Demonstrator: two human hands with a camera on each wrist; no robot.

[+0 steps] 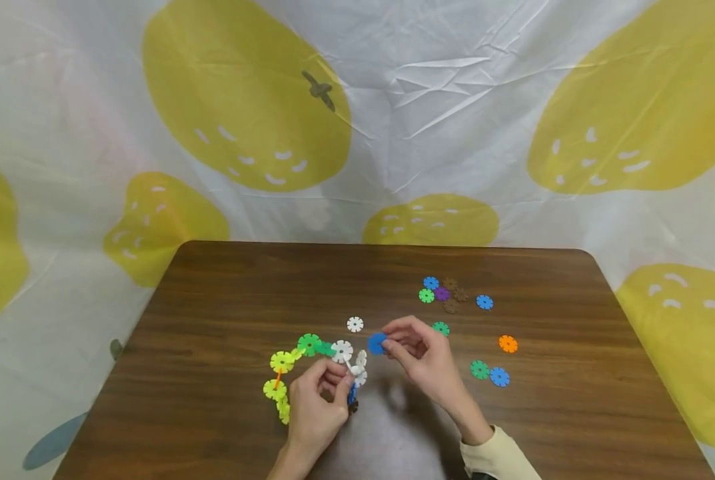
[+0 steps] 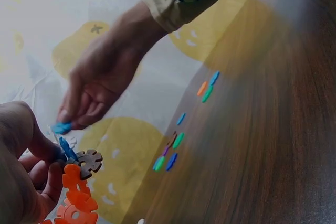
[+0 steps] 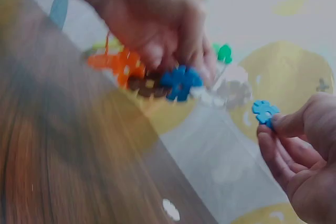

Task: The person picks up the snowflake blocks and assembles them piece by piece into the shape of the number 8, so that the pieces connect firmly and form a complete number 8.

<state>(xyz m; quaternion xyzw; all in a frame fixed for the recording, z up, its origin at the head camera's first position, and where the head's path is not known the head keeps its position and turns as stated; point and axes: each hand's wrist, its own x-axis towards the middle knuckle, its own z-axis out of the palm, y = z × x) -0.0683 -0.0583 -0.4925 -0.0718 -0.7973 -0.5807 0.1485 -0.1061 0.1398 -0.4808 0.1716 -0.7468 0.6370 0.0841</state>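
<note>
Two bare hands meet over the dark wood-grain worktop [image 1: 225, 300]. The right hand [image 1: 420, 357] pinches a blue notched plastic disc [image 1: 377, 343] between thumb and fingers; it sits at the fingertips, on the side facing the left hand [image 1: 321, 400]. The left hand's thumb and fingers are clamped on a curved chain of interlocked notched plastic discs [image 1: 309, 345], near its white and blue members; green and yellow-green ones arc around beyond and left of that hand. The pinched disc is just beside the chain's white part, apart from it. Past the hands lies a loose white notched disc [image 1: 355, 325]. Farther right lie an orange notched disc [image 1: 508, 344] and a purple notched disc [image 1: 442, 294] among blue, green and brown ones.
</note>
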